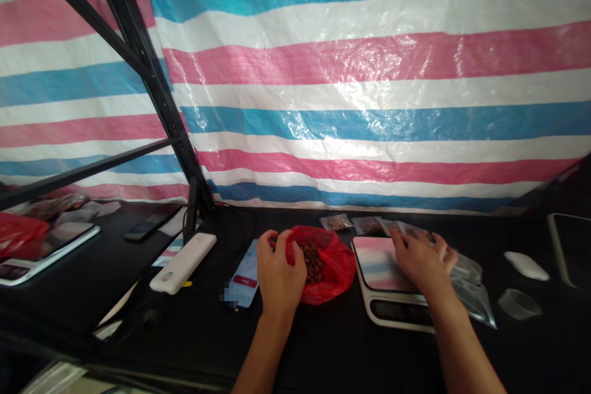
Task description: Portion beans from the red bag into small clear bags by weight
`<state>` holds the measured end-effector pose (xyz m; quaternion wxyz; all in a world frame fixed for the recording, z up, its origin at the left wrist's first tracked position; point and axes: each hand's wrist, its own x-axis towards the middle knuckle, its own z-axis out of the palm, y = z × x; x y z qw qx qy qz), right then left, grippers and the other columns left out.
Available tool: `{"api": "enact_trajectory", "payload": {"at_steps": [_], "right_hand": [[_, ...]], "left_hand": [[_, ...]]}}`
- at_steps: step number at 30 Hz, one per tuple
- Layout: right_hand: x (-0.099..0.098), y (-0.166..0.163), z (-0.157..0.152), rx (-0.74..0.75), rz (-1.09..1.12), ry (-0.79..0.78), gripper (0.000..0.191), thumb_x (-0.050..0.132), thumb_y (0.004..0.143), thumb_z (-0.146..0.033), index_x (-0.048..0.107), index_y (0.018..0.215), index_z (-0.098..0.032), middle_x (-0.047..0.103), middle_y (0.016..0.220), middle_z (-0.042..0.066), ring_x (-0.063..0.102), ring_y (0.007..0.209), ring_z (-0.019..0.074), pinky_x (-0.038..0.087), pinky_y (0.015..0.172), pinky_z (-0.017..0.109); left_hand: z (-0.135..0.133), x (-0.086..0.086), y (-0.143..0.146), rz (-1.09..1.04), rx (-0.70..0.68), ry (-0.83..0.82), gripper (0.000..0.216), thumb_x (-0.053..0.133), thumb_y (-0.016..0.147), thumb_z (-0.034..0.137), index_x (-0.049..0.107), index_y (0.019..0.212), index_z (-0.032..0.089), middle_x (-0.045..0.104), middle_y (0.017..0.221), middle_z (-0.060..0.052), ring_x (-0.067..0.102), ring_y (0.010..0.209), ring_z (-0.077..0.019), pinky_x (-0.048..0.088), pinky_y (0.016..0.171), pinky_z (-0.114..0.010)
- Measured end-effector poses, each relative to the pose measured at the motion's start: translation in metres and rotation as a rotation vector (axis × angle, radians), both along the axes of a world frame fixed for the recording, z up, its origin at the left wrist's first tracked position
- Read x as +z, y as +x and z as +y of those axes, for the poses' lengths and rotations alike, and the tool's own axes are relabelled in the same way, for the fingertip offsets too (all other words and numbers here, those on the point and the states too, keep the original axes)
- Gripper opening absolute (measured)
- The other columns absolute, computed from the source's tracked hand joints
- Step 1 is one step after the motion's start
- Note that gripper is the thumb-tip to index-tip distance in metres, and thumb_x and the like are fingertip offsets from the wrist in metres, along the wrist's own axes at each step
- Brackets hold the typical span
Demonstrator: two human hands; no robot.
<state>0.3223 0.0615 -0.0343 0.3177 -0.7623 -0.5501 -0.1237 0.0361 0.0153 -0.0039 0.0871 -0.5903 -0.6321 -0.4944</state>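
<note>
My left hand [280, 271] grips the gathered edge of a red plastic bag [335, 271], which holds a heap of small brown pieces [313, 261], perhaps dried food. My right hand [422, 261] lies over the back of a white digital kitchen scale [383, 314], its fingers on a small clear plastic pouch [406, 229]. Whether those fingers grip the pouch, I cannot tell. Clear plastic bags [471, 289] lie under and beside my right wrist. Small filled pouches [353, 223] stand in a row behind the scale. A smartphone [244, 274] lies partly under my left hand.
A white power bank [182, 263] and a black phone [150, 225] lie on the black table [115, 295]. Black metal struts [152, 86] rise at the left before a striped tarpaulin [369, 74]. A white mouse [526, 266] and a clear plastic cup [519, 304] sit at the right.
</note>
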Motion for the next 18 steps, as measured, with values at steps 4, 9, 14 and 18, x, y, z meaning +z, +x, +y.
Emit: {"api": "enact_trajectory", "payload": {"at_steps": [4,9,14,18], "right_hand": [[-0.006,0.006,0.002,0.06,0.064,0.116,0.048,0.046,0.092,-0.059,0.076,0.082,-0.022,0.074,0.108,0.018,0.052,0.124,0.0457,0.032,0.097,0.079],[0.027,-0.007,-0.001,0.162,0.264,0.294,0.052,0.051,0.091,-0.056,0.074,0.115,-0.016,0.068,0.128,0.022,0.06,0.121,0.0398,0.045,0.102,0.065],[0.063,-0.051,-0.033,0.526,0.398,0.463,0.038,0.06,0.096,-0.039,0.07,0.128,-0.022,0.069,0.133,0.013,0.067,0.12,0.027,0.052,0.106,0.046],[0.066,-0.098,-0.059,0.821,0.368,0.43,0.029,0.062,0.096,-0.026,0.073,0.123,-0.028,0.075,0.123,0.008,0.07,0.113,0.0233,0.058,0.1,0.04]], "left_hand": [[-0.007,0.007,0.005,0.022,-0.005,0.173,0.019,0.056,0.092,0.017,0.071,0.104,0.018,0.057,0.112,-0.014,0.058,0.103,-0.0286,0.052,0.094,-0.046],[-0.019,0.011,0.019,-0.158,-0.336,0.228,0.02,0.05,0.094,0.013,0.068,0.096,0.021,0.058,0.101,-0.008,0.063,0.092,-0.0191,0.055,0.085,-0.034],[-0.023,0.011,0.037,-0.53,-0.734,-0.066,0.017,0.05,0.1,0.026,0.066,0.097,0.02,0.065,0.089,-0.005,0.063,0.075,-0.0147,0.053,0.068,-0.026],[-0.019,0.013,0.049,-0.988,-0.875,-0.193,0.031,0.063,0.094,0.045,0.062,0.111,0.02,0.071,0.096,-0.006,0.069,0.08,-0.0156,0.057,0.073,-0.027]]}}
